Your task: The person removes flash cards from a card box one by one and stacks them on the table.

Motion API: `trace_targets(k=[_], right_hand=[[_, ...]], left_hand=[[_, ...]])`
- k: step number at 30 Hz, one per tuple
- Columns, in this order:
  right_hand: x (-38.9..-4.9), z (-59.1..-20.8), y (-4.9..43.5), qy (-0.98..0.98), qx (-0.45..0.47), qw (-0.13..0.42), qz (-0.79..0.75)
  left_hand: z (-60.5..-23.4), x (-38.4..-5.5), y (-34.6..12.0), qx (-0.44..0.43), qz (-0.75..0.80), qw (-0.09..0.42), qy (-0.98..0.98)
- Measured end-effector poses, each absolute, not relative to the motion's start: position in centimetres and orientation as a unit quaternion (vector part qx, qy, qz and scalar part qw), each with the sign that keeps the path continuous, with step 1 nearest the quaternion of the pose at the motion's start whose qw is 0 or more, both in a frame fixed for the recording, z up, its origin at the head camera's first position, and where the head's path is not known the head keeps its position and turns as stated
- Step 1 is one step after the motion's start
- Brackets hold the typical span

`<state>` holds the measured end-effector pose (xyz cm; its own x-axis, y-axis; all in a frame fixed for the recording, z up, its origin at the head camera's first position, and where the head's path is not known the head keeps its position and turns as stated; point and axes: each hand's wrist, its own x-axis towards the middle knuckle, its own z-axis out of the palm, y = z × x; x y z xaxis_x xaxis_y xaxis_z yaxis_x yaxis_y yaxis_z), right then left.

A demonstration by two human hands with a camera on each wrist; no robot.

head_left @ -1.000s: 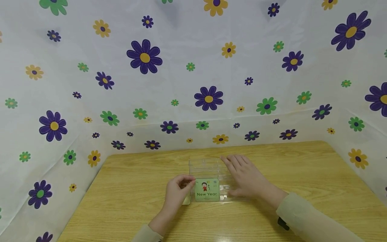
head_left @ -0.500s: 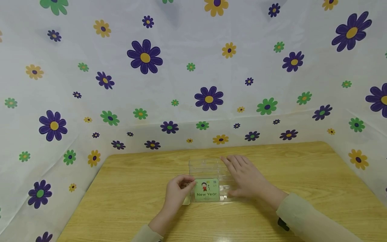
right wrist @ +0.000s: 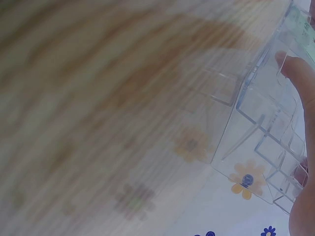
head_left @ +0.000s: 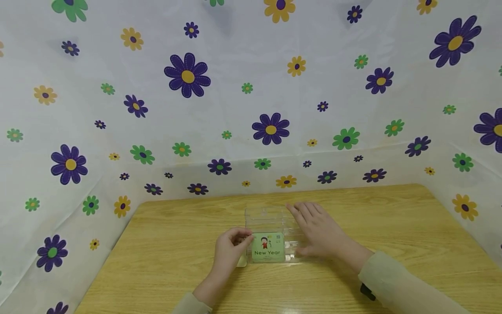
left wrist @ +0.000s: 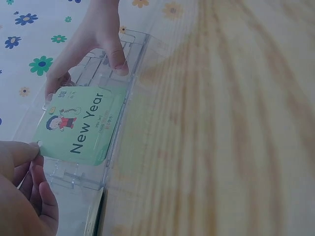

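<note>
My left hand (head_left: pixel 230 246) pinches a light green card (head_left: pixel 268 247) at its left edge, between thumb and fingertips. The card is printed "New Year" with a small cartoon figure in red, and has rounded corners. It lies over the left front part of a clear plastic compartment holder (head_left: pixel 264 224) on the table. My right hand (head_left: pixel 319 229) spreads across the holder's right side and grips it, with the thumb (right wrist: pixel 290 66) near the front and the fingers towards the back. Several clear dividers (right wrist: pixel 266 130) show beside that thumb.
A thin cream-coloured stack with a dark edge (left wrist: pixel 96 211) lies just left of the holder, partly under my left hand. The wooden table (head_left: pixel 176 235) is bordered at the back and sides by a white flowered sheet (head_left: pixel 231 104).
The card has shifted very slightly left with my left fingertips on it. My right hand and the holder stay in place.
</note>
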<state>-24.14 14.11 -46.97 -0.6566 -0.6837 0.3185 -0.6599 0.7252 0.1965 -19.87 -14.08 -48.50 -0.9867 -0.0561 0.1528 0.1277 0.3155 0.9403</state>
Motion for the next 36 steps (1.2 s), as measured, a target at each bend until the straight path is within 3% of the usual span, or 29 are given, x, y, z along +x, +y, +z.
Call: trace_targets(k=[36], right_hand=[[-24.14, -47.03, 14.11, -0.909, 0.368, 0.194, -0.028]], left_hand=[[-48.58, -19.85, -14.19, -0.013, -0.572, 0.1, -0.814]])
